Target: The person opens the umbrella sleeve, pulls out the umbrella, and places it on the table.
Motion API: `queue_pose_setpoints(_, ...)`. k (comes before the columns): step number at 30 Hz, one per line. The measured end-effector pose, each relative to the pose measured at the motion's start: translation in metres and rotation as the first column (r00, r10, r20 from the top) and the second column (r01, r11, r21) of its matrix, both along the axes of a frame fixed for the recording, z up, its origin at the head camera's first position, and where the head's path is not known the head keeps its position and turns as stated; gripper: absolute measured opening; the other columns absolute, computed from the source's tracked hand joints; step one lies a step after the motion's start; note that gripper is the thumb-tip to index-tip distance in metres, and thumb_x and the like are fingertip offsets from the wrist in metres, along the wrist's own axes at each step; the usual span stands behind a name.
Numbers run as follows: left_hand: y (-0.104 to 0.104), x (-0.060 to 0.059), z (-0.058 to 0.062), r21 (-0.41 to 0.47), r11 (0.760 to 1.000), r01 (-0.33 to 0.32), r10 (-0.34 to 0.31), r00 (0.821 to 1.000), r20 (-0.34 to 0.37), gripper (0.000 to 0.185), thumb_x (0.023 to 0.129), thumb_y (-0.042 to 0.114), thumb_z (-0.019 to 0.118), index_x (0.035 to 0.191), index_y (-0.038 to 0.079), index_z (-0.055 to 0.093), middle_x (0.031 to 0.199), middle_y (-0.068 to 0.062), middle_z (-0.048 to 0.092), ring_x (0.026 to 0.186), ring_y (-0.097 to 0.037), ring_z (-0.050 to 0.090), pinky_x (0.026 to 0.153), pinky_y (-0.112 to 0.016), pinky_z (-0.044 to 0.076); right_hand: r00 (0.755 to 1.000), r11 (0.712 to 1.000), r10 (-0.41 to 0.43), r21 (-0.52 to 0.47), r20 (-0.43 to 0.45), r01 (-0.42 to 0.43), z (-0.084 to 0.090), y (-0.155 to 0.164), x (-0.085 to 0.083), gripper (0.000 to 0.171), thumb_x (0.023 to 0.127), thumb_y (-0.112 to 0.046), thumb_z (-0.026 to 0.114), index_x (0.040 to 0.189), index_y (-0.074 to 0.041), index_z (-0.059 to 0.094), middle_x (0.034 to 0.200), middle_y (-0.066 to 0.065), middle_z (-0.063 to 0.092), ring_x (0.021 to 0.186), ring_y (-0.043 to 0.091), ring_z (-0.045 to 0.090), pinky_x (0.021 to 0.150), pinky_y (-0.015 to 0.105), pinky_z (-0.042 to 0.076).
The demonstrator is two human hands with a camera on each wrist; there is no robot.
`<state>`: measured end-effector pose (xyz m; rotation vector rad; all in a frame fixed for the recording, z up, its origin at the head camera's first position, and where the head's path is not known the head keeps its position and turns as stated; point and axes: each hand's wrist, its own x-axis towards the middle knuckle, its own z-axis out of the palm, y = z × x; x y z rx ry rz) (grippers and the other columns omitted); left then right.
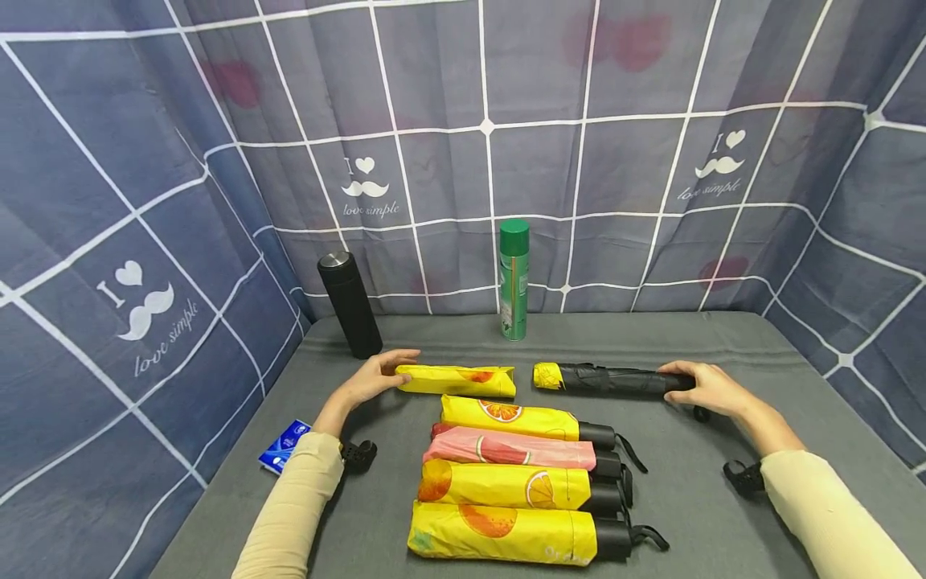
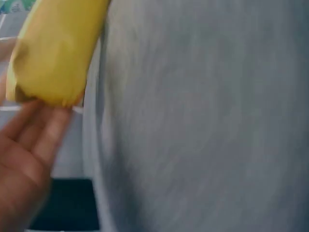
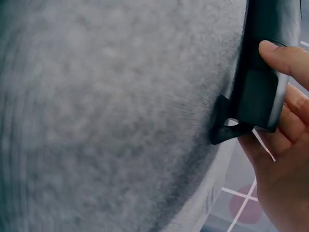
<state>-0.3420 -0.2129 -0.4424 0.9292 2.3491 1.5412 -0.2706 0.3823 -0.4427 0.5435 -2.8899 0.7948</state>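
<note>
Two hands work: the left hand (image 1: 376, 376) touches the yellow cover (image 1: 457, 379) with straight fingers, and the right hand (image 1: 707, 388) grips the black umbrella (image 1: 611, 379) by its handle. I judge the sleeving step is starting. Next, both ends must line up.

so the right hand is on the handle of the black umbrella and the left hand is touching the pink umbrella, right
Not quite. The right hand is on the handle of the black umbrella, but the left hand touches the yellow cover at the back, not the pink umbrella, which lies untouched in the row nearer the person. The head view shows it.
</note>
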Motion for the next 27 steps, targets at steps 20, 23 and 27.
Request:
queue_pose_setpoints(20, 0.065, 0.053, 0.062, -0.039, 0.957, 0.289, -0.289, 0.957, 0.017, 0.047, 0.089, -0.008, 0.057, 0.133, -0.014, 0.041, 0.131, -0.034, 0.045, 0.121, -0.05, 0.04, 0.097, -0.059, 0.033, 0.99, 0.982, 0.141, -0.124, -0.012, -0.141, 0.039, -0.068, 0.03, 0.048, 0.084, -0.029, 0.072, 0.122, -0.001, 0.061, 0.117, 0.015, 0.062, 0.106, 0.035, 0.058, 0.087, 0.046, 0.047)
queue_pose_setpoints(23, 0.068, 0.047, 0.043, -0.054, 0.945, 0.321, -0.318, 0.946, 0.055, 0.05, 0.09, -0.003, 0.059, 0.136, -0.012, 0.04, 0.133, -0.032, 0.044, 0.124, -0.044, 0.041, 0.099, -0.054, 0.035, 0.97, 0.96, 0.242, -0.146, 0.012, -0.238, 0.036, -0.081, 0.033, 0.043, 0.085, -0.025, 0.072, 0.119, 0.0, 0.062, 0.115, 0.013, 0.064, 0.103, 0.031, 0.061, 0.084, 0.043, 0.049)
queue_pose_setpoints(27, 0.067, 0.039, 0.021, -0.092, 0.935, 0.344, -0.339, 0.939, 0.066, 0.05, 0.092, 0.005, 0.061, 0.137, -0.006, 0.042, 0.136, -0.024, 0.046, 0.125, -0.034, 0.043, 0.1, -0.047, 0.036, 0.947, 0.939, 0.316, -0.167, 0.061, -0.302, 0.023, -0.094, 0.038, 0.042, 0.086, -0.026, 0.07, 0.118, -0.001, 0.062, 0.115, 0.013, 0.064, 0.104, 0.029, 0.06, 0.084, 0.042, 0.049)
